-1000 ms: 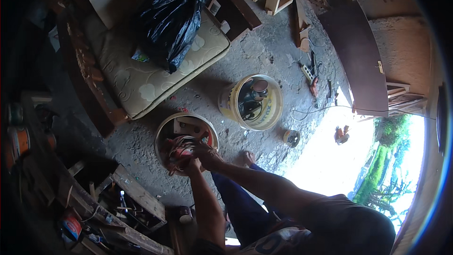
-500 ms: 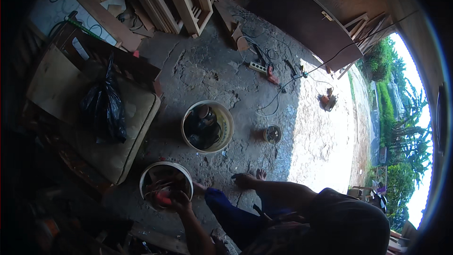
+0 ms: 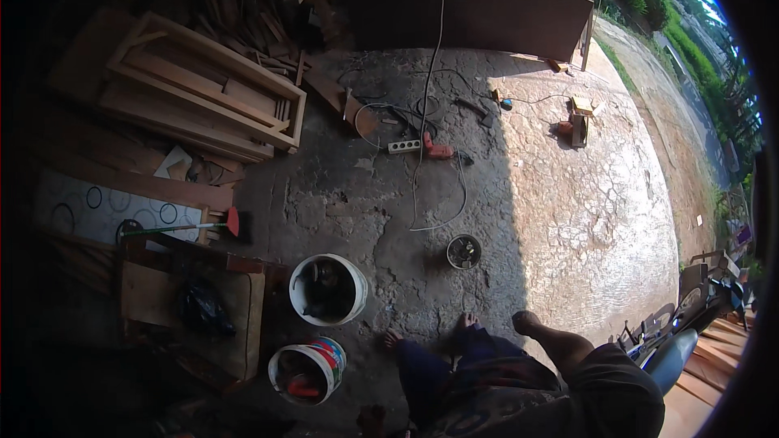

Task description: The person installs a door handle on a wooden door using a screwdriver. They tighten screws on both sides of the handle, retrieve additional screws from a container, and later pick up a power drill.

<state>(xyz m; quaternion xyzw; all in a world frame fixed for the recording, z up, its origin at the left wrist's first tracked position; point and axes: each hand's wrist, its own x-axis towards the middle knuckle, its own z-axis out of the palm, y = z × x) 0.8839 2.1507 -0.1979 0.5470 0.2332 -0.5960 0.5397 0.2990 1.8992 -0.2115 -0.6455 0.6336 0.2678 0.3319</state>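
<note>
My left hand [image 3: 372,420] hangs in shadow at the lower edge, to the right of a white bucket [image 3: 280,354] with a coloured label. It is apart from the bucket, and its fingers are too dark to make out. Inside the bucket lies a red object [image 3: 303,388] whose kind I cannot tell. My right hand [image 3: 526,323] is in the air above the border of shade and sunlit floor, touching nothing. Its fingers blend into a dark rounded shape. A second white bucket [image 3: 362,296], holding dark things, stands just beyond the first.
A small round tin [image 3: 463,251] stands ahead of my feet. Farther off are a power strip [image 3: 403,147], a red power tool [image 3: 438,148] and loose cords. Wooden frames [image 3: 203,89] lean at the left, near a padded seat with a black plastic bag [image 3: 205,306]. A motorcycle [image 3: 673,357] stands right.
My left hand has let go of the red object and come out of the bucket toward me. My right hand has shifted right. The view has turned and moved back.
</note>
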